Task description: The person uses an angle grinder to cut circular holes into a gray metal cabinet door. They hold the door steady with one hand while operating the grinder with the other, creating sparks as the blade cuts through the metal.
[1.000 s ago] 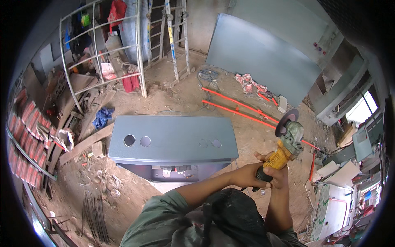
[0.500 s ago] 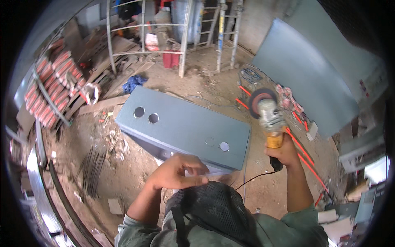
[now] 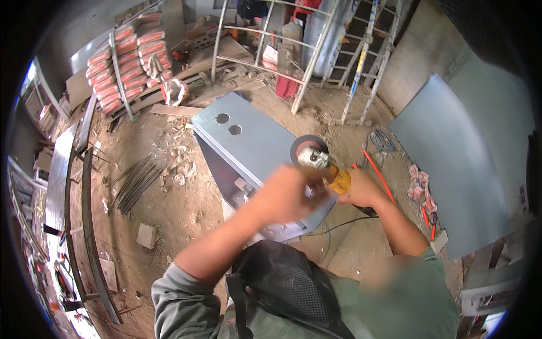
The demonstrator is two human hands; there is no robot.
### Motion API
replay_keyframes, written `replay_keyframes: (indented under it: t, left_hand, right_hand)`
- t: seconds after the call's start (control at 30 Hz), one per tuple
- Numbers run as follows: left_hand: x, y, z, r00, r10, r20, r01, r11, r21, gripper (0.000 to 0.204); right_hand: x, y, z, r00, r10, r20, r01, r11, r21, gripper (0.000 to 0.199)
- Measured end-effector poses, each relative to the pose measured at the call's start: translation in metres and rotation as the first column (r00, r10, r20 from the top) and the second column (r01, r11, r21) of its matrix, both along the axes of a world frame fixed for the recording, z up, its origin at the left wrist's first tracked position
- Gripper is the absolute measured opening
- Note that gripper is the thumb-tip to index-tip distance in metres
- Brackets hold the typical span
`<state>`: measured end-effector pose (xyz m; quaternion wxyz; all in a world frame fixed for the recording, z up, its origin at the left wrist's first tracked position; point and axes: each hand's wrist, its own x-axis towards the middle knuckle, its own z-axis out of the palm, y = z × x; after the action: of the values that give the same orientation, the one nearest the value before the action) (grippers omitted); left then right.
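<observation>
Gripping the yellow angle grinder (image 3: 333, 172) by its rear body, right hand (image 3: 361, 189) is closed around it, black cord trailing down behind the wrist. Grinder disc (image 3: 307, 151) sits up and left of the hand, over the near end of the grey metal box (image 3: 248, 141); can't tell if disc touches the sheet. Left hand (image 3: 288, 195) is motion-blurred, fingers curled, right at the grinder head beside the disc; can't tell if it actually grips anything. Box lies on the dirt floor (image 3: 169, 198), two round holes in its far end. Grey sheet panel (image 3: 451, 158) leans to the right, red rods (image 3: 377, 174) on the floor just beside it. Ladder (image 3: 361, 56) and tube frame (image 3: 305, 73) stand behind the box.
</observation>
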<state>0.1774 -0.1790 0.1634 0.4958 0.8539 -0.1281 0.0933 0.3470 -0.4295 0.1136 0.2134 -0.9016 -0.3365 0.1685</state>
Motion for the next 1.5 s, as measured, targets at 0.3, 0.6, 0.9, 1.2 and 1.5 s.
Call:
replay_keyframes:
  t: [0.3,0.6,0.9,1.2,1.5]
  left_hand:
    - [0.037,-0.094,-0.115,0.782,-0.339,-0.522,-0.311,0.513,-0.8,0.083]
    - [0.067,-0.13,-0.162,0.929,0.079,-0.361,-0.334,0.594,-0.731,0.07]
    - [0.073,-0.143,-0.175,0.91,0.305,-0.282,-0.415,0.64,-0.647,0.067]
    - [0.074,-0.147,-0.19,0.921,0.278,-0.271,-0.387,0.595,-0.704,0.065]
    - [0.073,-0.144,-0.186,0.926,0.249,-0.282,-0.376,0.568,-0.732,0.061]
  right_hand:
    - [-0.006,0.021,0.005,0.994,-0.009,-0.109,0.005,0.999,-0.038,0.045]
    - [0.007,0.011,-0.008,1.0,0.003,-0.017,-0.004,0.997,-0.08,0.036]
    - [0.015,0.021,-0.007,0.996,0.084,-0.007,-0.085,0.988,-0.127,0.029]
    - [0.013,0.03,0.002,0.994,0.099,0.04,-0.086,0.967,-0.239,0.033]
    - [0.013,0.033,0.002,0.992,0.112,0.053,-0.098,0.97,-0.224,0.036]
